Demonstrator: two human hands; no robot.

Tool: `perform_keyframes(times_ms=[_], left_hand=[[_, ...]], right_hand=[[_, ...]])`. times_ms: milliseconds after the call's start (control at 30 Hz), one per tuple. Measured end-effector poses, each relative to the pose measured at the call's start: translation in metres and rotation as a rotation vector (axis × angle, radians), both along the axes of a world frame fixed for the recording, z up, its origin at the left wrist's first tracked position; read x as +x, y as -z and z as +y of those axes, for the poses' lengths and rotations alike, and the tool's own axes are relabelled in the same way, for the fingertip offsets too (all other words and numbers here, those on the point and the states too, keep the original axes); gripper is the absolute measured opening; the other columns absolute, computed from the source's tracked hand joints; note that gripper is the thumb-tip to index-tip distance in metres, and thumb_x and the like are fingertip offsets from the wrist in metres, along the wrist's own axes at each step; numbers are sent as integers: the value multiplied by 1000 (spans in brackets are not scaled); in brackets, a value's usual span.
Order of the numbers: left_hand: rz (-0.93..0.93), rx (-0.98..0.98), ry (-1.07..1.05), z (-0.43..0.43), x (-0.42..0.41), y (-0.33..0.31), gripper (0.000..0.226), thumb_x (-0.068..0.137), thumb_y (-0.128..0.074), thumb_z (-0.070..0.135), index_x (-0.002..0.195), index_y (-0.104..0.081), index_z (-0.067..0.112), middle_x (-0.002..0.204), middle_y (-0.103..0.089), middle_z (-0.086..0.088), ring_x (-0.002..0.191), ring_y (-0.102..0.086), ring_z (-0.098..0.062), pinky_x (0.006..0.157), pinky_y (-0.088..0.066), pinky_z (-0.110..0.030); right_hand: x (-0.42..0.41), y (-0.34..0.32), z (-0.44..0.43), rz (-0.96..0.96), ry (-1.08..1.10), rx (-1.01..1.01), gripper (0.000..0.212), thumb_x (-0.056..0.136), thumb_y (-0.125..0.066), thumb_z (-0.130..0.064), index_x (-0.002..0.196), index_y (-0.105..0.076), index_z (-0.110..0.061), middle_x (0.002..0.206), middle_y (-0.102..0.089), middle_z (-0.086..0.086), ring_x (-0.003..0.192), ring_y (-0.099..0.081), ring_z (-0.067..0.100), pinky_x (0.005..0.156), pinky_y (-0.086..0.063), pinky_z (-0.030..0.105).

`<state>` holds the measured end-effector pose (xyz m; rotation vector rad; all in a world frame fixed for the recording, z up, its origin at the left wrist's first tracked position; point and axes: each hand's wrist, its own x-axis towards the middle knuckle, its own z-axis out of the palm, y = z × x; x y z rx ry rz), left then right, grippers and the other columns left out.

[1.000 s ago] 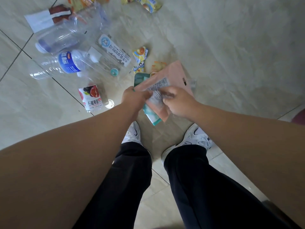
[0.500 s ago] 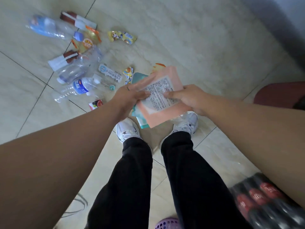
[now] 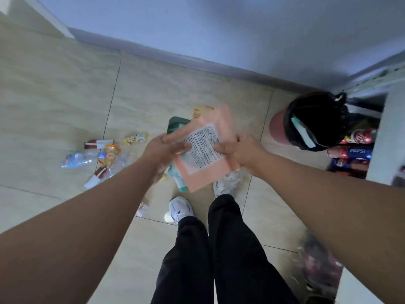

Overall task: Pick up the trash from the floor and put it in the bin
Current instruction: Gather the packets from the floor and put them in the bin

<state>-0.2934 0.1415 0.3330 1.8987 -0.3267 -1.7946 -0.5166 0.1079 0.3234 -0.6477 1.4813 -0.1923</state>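
Note:
Both hands hold a stack of flat wrappers at waist height above my shoes. On top is a pink packet (image 3: 215,170) with a white printed label; a teal packet (image 3: 175,126) and an orange-yellow wrapper (image 3: 200,110) stick out behind it. My left hand (image 3: 165,150) grips the stack's left edge, my right hand (image 3: 238,150) its right edge. The bin (image 3: 278,128) is pink with a black bag liner and stands to the right by the wall, with something white and teal inside. More trash lies on the floor at left: a clear bottle (image 3: 75,159), a yellow wrapper (image 3: 135,138), brown-and-white packets (image 3: 98,144).
A grey wall with a skirting board (image 3: 175,60) runs across the back. Soda cans and bottles (image 3: 352,150) are stacked beside the bin under a white shelf edge (image 3: 385,137). A shrink-wrapped pack of bottles (image 3: 317,262) lies at lower right. A small wrapper (image 3: 142,209) rests near my left shoe.
I have straightened up and turned right with the stack still in both hands. The floor litter has slid to the left of view and the bin has come into sight.

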Motion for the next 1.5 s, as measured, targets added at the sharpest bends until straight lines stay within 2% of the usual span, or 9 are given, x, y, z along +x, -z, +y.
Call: perform_keyframes(times_ms=[233,500,667,767,900,1033,1200,1333,1500], left_hand=[[24,-7,237,-37,-96,-34,42,75,-82,2,115,-69,3,102,-79,-15,87,-77,-33,75,-62,-42],[-6,45,506,-78,-218,-35,44,74,-85,6,115,-69,7,99,-80,-12,84,-78,-32,82,-63,-52],[-98,31,644,-108,-271,-16,39,73,-86,10,109,-71,10,92,-81,-8,78,-79,-27,78,-64,-48],[-126,13,693,-124,-299,-1,39,74,-85,10,110,-71,10,91,-80,-7,74,-79,-24,74,-65,-44],[-165,4,785,-148,-327,17,36,76,-85,16,108,-69,13,88,-79,-4,68,-78,-19,63,-64,-33],[-172,8,833,-180,-353,41,36,78,-85,15,110,-66,13,89,-76,-5,70,-76,-17,53,-60,-25],[-200,-62,897,-217,-383,93,42,81,-83,16,120,-67,12,103,-77,-8,83,-75,-23,75,-63,-37],[-249,-80,953,-231,-408,138,40,81,-83,20,118,-69,15,93,-76,-1,72,-72,-14,53,-55,-24],[-301,-58,995,-230,-427,179,35,81,-82,31,108,-63,20,86,-71,3,74,-70,-14,60,-58,-31]], right_hand=[[-101,-44,16,34,226,-42,37,77,-83,-22,110,-69,-12,104,-77,4,94,-73,24,91,-57,47],[-207,-49,33,157,440,-72,21,77,-82,-30,91,-69,-20,91,-77,-4,82,-74,15,73,-59,35],[-253,-34,27,185,500,-99,16,77,-82,-33,81,-69,-26,76,-77,-16,72,-73,7,65,-57,29],[-271,-20,16,213,550,-81,24,78,-81,-34,92,-65,-23,91,-75,-8,82,-71,15,67,-57,32],[-286,-4,-2,258,606,-56,24,82,-78,-32,84,-55,-30,91,-67,-11,78,-64,7,48,-48,17],[-297,19,-27,337,630,-49,31,80,-77,-40,99,-63,-21,98,-72,-1,82,-68,16,59,-52,28],[-306,75,-63,452,642,-27,60,75,-82,-41,120,-62,-9,108,-71,5,87,-69,22,69,-61,37],[-324,126,-77,548,635,-23,65,75,-81,-45,122,-60,-6,111,-70,7,92,-69,26,78,-60,42],[-338,173,-85,607,605,22,64,75,-81,-45,120,-54,-8,96,-60,1,69,-56,14,48,-38,23]])
